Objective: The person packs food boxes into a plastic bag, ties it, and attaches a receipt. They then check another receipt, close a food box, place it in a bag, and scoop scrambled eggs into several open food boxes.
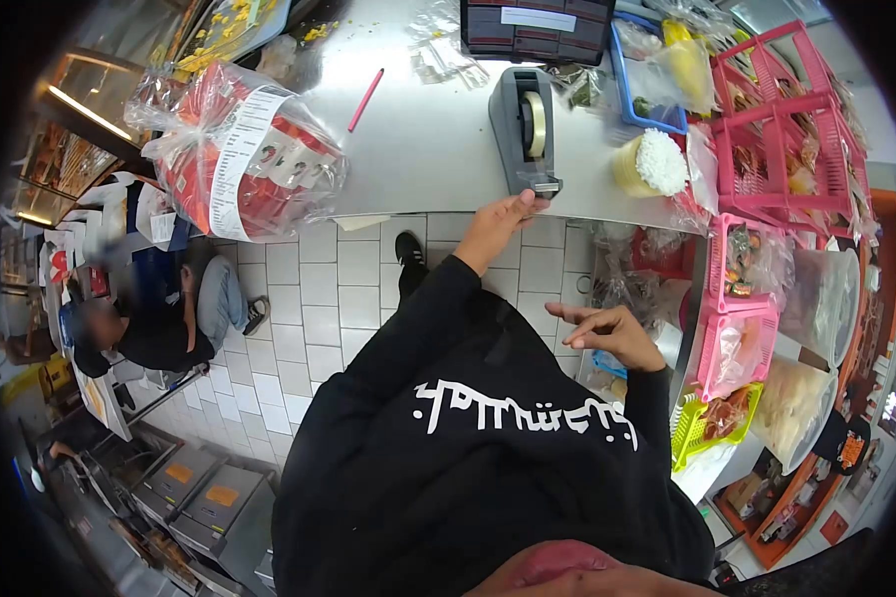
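Note:
My left hand reaches to the front end of a grey tape dispenser on the metal counter, thumb and fingers pressed together at its cutting edge. Whether a piece of tape is between them is too small to tell. A roll of tape sits in the dispenser. Lower right, my right hand hangs in front of the black top, its fingers apart and holding nothing. On the counter's left stands a clear plastic bag with red packages and a long printed receipt.
A red pen lies on the metal counter. Right of the dispenser are a tub of white bits, a blue tray and pink baskets. A screen stands at the back. Another person sits at the left.

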Available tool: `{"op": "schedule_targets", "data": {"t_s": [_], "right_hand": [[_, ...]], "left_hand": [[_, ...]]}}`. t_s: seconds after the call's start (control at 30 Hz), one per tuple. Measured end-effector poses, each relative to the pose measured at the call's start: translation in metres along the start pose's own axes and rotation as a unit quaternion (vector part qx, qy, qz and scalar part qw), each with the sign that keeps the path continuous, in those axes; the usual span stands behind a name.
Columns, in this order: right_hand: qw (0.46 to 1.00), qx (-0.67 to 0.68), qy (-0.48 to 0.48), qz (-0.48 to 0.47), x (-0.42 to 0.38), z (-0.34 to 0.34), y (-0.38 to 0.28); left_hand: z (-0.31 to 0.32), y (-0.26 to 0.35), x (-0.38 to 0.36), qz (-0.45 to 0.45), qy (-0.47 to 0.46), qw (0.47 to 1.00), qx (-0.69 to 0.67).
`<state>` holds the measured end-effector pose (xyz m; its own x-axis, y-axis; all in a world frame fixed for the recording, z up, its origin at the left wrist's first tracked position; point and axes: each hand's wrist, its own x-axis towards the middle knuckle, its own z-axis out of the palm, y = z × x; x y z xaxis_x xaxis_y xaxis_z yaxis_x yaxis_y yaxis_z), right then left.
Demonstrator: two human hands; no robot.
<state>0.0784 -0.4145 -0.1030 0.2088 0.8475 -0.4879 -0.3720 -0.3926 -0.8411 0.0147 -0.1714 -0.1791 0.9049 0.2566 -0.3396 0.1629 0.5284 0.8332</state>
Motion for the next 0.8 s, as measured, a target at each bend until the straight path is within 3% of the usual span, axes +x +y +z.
{"op": "schedule_targets", "data": {"t_s": [0.03, 0.1, 0.23, 0.4, 0.5, 0.7, 0.8], "right_hand": [[0.998, 0.014, 0.01, 0.059, -0.005, 0.001, 0.008], [0.998, -0.007, 0.048, 0.043, -0.005, 0.002, 0.03], [0.995, -0.035, 0.076, 0.05, 0.009, 0.005, 0.042], [0.996, -0.064, 0.039, 0.044, 0.017, -0.002, 0.034], [0.995, -0.083, 0.01, 0.052, 0.022, -0.007, 0.029], [0.986, -0.125, -0.064, 0.095, 0.054, -0.003, 0.02], [0.982, -0.131, -0.102, 0.093, 0.071, 0.001, 0.011]], "left_hand": [[0.003, -0.003, 0.002, 0.003, -0.002, 1.0, 0.026], [0.009, -0.008, 0.007, 0.013, 0.0, 0.997, 0.079], [0.022, -0.008, 0.008, -0.013, 0.031, 0.999, -0.003], [0.018, -0.004, 0.007, 0.014, 0.076, 0.997, 0.0], [0.014, 0.008, -0.001, -0.051, 0.07, 0.994, -0.072], [0.007, 0.01, 0.004, 0.034, 0.11, 0.989, 0.094], [-0.005, 0.017, 0.008, -0.022, 0.078, 0.997, -0.007]]}}
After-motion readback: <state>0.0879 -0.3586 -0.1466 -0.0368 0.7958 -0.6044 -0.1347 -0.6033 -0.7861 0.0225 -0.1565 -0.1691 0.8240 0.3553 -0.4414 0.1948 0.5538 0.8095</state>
